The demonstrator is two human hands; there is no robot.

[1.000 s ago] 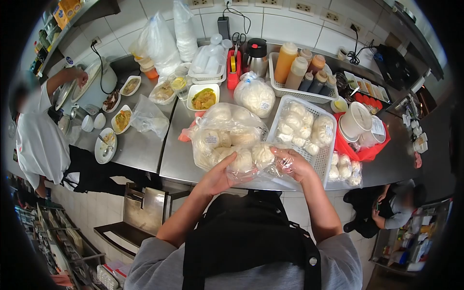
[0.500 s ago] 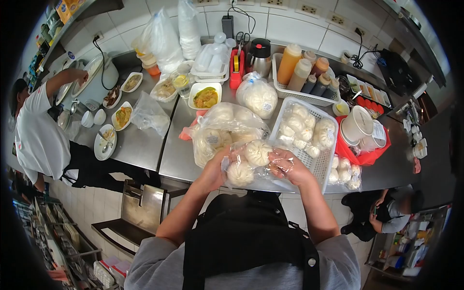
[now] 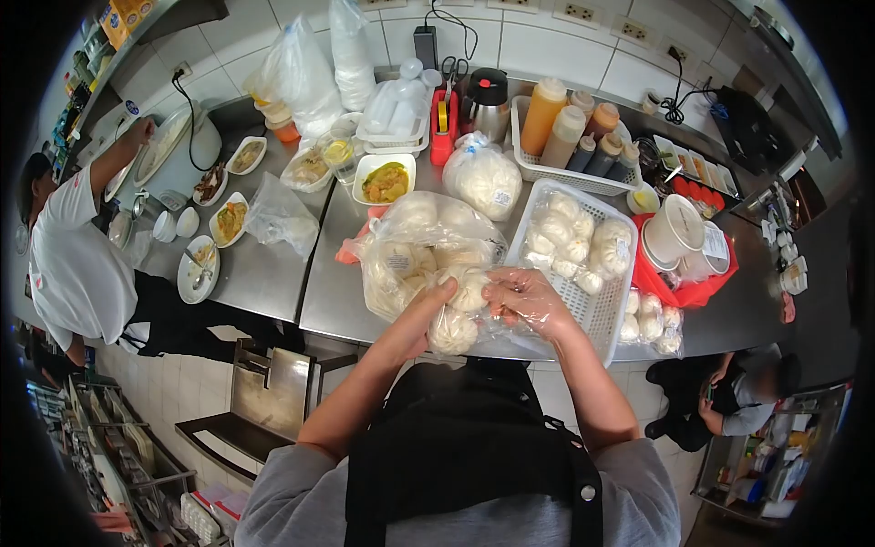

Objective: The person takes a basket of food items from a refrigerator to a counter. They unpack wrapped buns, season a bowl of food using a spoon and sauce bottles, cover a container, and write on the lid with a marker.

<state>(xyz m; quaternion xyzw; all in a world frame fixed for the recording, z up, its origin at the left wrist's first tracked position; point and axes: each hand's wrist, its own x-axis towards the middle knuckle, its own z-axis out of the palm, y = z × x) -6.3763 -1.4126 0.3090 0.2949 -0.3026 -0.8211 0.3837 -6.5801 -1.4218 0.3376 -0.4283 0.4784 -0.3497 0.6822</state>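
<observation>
A small clear bag of white buns (image 3: 454,330) is held up over the counter's front edge. My left hand (image 3: 421,317) grips its left side, thumb on top. My right hand (image 3: 529,301) is closed on the bag's right side, with loose clear plastic over the fingers. Right behind my hands lies a large clear bag of buns (image 3: 401,255). To the right, a white perforated basket (image 3: 597,314) holds more bagged buns (image 3: 570,232). A tied bag of buns (image 3: 483,178) stands farther back.
Behind are a red tape dispenser (image 3: 444,128), a thermos (image 3: 485,105) and a basket of sauce bottles (image 3: 565,182). A red bag with tubs (image 3: 679,296) sits right. One person (image 3: 77,255) stands left; another (image 3: 729,401) is at lower right.
My hands have lifted the small bag off the large bag's front and drawn closer together. My right hand has moved left along the plastic.
</observation>
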